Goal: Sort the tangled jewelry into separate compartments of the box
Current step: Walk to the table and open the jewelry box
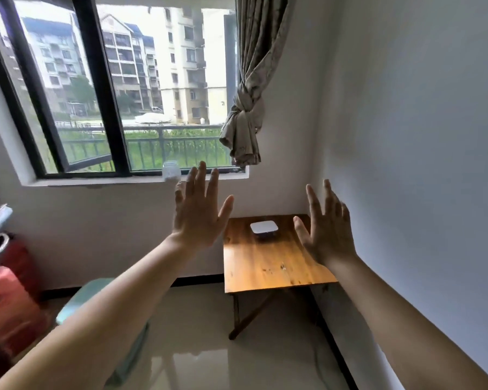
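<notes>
The left hand (199,212) is raised in the air with fingers spread wide, holding nothing. Between it and the right hand, farther away, a closed white box (264,228) sits on a wooden surface (268,263). The right hand (326,229) is likewise raised, open and empty, fingers spread.

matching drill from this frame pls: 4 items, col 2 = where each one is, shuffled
1. white box
2. jar
3. knotted curtain
4. left hand

A. on the windowsill
B. raised in the air, fingers spread, holding nothing
C. on the wooden table, far end
D. hanging at the right side of the window

Pairs: 1-C, 2-A, 3-D, 4-B
</notes>
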Demonstrator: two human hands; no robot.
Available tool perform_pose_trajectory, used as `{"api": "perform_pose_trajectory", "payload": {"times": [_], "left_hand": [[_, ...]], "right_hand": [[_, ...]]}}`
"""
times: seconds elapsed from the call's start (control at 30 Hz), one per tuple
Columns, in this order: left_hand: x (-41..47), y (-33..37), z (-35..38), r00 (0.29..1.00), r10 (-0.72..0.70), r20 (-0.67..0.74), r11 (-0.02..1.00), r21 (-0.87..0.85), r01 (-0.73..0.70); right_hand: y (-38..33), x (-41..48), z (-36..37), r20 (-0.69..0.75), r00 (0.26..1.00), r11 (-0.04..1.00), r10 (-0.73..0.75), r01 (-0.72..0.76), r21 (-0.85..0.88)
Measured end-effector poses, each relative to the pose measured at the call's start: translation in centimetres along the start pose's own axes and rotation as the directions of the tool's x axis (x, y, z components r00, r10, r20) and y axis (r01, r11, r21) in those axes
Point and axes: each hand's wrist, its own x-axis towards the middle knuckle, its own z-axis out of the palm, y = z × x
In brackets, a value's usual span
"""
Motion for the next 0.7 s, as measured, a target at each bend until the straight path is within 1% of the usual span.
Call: {"api": "perform_pose_trajectory", "payload": {"times": [0.13, 0.3, 0.37, 0.43, 0.5, 0.53, 0.6, 0.7], "left_hand": [[8.1, -0.8, 7.2, 0.999, 0.038, 0.038, 0.999, 0.023, -0.039], [18.1, -2.3, 13.3, 0.997, 0.058, 0.056, 0.997, 0.048, -0.061], [21.2, -3.2, 15.9, 0.994, 0.064, 0.091, 0.996, 0.059, -0.069], [24.0, -4.2, 18.9, 0.988, 0.073, 0.134, 0.994, 0.075, -0.084], [26.9, -5.1, 22.2, 0.986, 0.068, 0.155, 0.995, 0.056, -0.078], [28.4, -5.5, 24.0, 0.985, 0.061, 0.163, 0.997, 0.039, -0.068], [31.2, -6.2, 27.9, 0.981, 0.060, 0.186, 0.998, 0.006, -0.062], [35.3, -7.5, 34.4, 0.973, 0.104, 0.206, 0.995, -0.032, -0.100]], "right_hand": [[4.1, 6.9, 7.0, 0.008, 0.999, 0.999, 0.032, -0.032, 0.000], [7.9, 16.7, 13.7, 0.033, 0.997, 0.997, 0.072, -0.072, -0.003], [8.8, 19.7, 16.3, 0.056, 0.992, 0.993, 0.116, -0.117, 0.004], [9.6, 22.0, 19.1, 0.088, 0.991, 0.995, 0.101, -0.101, -0.004], [10.9, 24.3, 22.1, 0.110, 0.992, 0.998, 0.069, -0.068, -0.013], [11.6, 25.4, 23.6, 0.118, 0.990, 0.997, 0.076, -0.074, -0.023], [13.1, 27.3, 26.8, 0.123, 0.985, 0.992, 0.117, -0.112, -0.054], [15.3, 30.2, 32.0, 0.139, 0.976, 0.982, 0.168, -0.154, -0.105]]}}
